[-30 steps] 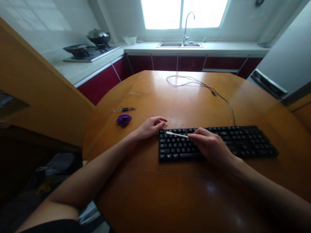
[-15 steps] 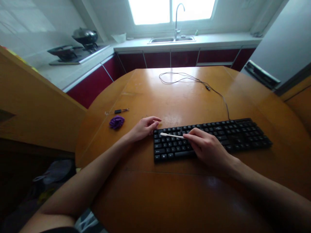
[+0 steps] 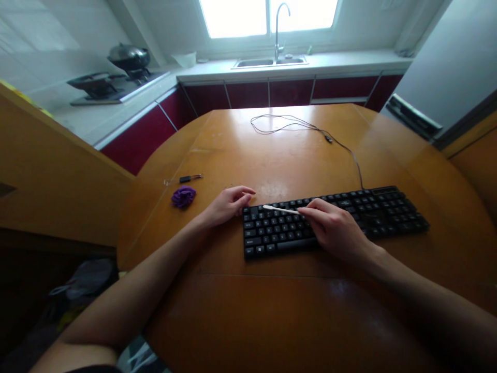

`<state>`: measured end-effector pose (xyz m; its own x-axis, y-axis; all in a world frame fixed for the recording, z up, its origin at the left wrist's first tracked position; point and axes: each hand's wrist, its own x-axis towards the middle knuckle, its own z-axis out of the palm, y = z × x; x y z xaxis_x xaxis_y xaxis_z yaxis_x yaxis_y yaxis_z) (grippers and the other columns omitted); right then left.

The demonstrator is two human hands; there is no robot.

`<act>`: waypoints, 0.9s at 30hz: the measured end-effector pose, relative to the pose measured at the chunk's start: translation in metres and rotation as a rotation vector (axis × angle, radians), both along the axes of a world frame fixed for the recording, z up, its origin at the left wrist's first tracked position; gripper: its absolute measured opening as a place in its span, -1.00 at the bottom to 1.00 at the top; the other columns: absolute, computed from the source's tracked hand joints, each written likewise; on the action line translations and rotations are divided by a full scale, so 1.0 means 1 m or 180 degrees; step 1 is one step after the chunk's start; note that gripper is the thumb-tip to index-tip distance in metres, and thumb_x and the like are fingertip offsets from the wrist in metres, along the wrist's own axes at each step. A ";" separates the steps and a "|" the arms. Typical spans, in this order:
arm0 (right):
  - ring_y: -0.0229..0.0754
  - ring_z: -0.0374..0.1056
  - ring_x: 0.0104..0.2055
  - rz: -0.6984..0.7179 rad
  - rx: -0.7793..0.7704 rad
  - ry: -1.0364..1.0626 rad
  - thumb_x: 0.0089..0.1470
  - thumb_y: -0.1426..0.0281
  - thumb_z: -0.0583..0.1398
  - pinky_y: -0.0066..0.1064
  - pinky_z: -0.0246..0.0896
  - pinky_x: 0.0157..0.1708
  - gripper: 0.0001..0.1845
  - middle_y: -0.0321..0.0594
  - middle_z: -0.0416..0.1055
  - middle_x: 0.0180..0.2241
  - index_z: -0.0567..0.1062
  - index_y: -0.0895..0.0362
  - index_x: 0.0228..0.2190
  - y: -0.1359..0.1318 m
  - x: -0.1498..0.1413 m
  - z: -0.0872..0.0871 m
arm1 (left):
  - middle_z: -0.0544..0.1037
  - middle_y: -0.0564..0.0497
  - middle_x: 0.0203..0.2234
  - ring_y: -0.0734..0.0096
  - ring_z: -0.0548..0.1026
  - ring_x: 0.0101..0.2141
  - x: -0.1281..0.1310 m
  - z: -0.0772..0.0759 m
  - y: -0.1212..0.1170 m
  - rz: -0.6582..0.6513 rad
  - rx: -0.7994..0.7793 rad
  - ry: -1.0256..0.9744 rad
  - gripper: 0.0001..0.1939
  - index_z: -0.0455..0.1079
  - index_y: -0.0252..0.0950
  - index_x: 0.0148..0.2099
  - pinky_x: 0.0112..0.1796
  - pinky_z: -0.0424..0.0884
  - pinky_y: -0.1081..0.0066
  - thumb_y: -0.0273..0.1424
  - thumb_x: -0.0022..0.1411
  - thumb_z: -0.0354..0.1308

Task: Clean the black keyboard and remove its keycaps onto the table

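One slim, round-tipped swab (image 3: 280,210) — right grip (image 3: 332,225) pinching it, left grip (image 3: 229,203) loosely spread — lies over a blocky keyboard (image 3: 368,210).

The right hand (image 3: 336,228) covered a middle part of the black keyboard (image 3: 285,233), so the keys beneath it were hidden, as was the rear end of the cotton swab (image 3: 281,210). Whether its white tip touched a key could not be told. Most key letters were too small for reading. The lower fingers of the left hand were partly hidden, and their contact with the keyboard's corner was unclear. The slim dark object (image 3: 185,179) was too small to identify. The top edge cut the window (image 3: 236,20) and the refrigerator (image 3: 446,67); the bottom edge cut the surface (image 3: 248,316).
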<state>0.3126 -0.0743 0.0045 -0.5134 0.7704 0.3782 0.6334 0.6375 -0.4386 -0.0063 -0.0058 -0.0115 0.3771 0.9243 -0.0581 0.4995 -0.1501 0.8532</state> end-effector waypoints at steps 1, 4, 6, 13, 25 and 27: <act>-0.16 0.43 -0.24 0.0068 -0.0003 0.0008 0.31 0.52 0.08 -0.36 0.34 -0.22 -0.72 -0.11 0.48 -0.20 0.58 0.14 -0.13 0.000 0.000 0.000 | 0.44 0.08 -0.50 0.54 0.38 -0.56 0.000 0.000 0.000 -0.0005 0.0008 -0.0004 -0.62 0.45 -0.38 0.05 -0.54 0.35 0.55 -0.20 0.38 0.08; -0.16 0.43 -0.24 0.0118 -0.0024 -0.0080 0.29 0.53 0.09 -0.36 0.34 -0.23 -0.73 -0.11 0.49 -0.19 0.59 0.14 -0.15 0.001 0.001 -0.001 | 0.44 0.07 -0.51 0.54 0.39 -0.57 0.000 0.000 0.000 -0.0009 0.0030 -0.0003 -0.63 0.46 -0.37 0.02 -0.54 0.35 0.55 -0.20 0.38 0.08; -0.15 0.44 -0.24 -0.0001 -0.0007 -0.0111 0.28 0.53 0.10 -0.35 0.33 -0.24 -0.73 -0.11 0.49 -0.20 0.59 0.13 -0.17 0.002 0.002 0.000 | 0.44 0.07 -0.52 0.53 0.39 -0.57 0.000 0.001 -0.001 0.0001 0.0040 0.0015 -0.64 0.47 -0.37 0.01 -0.54 0.36 0.55 -0.21 0.37 0.08; -0.15 0.43 -0.24 0.0184 0.0002 0.0166 0.27 0.52 0.11 -0.34 0.35 -0.23 -0.74 -0.12 0.49 -0.20 0.59 0.13 -0.14 0.003 0.006 0.002 | 0.44 0.08 -0.52 0.54 0.38 -0.57 0.001 0.000 0.000 0.0010 0.0025 0.0048 -0.64 0.47 -0.39 0.02 -0.54 0.34 0.55 -0.22 0.37 0.08; -0.16 0.43 -0.26 -0.0022 0.0011 0.0178 0.31 0.44 0.13 -0.33 0.34 -0.23 -0.78 -0.13 0.50 -0.23 0.59 0.13 -0.17 0.006 0.009 0.001 | 0.44 0.08 -0.52 0.53 0.38 -0.57 0.000 -0.001 0.001 -0.0014 0.0050 0.0088 -0.64 0.47 -0.37 0.02 -0.54 0.33 0.55 -0.21 0.38 0.07; -0.17 0.43 -0.27 0.0052 0.0007 0.0171 0.33 0.39 0.15 -0.36 0.33 -0.25 -0.79 -0.15 0.50 -0.24 0.60 0.11 -0.20 0.006 0.008 -0.001 | 0.45 0.08 -0.52 0.53 0.38 -0.57 0.000 0.000 0.001 -0.0003 0.0027 0.0093 -0.64 0.47 -0.38 0.02 -0.54 0.33 0.55 -0.22 0.37 0.07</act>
<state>0.3210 -0.0687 0.0034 -0.5047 0.7612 0.4073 0.5985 0.6485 -0.4704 -0.0060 -0.0052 -0.0111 0.3761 0.9245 -0.0614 0.5241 -0.1576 0.8369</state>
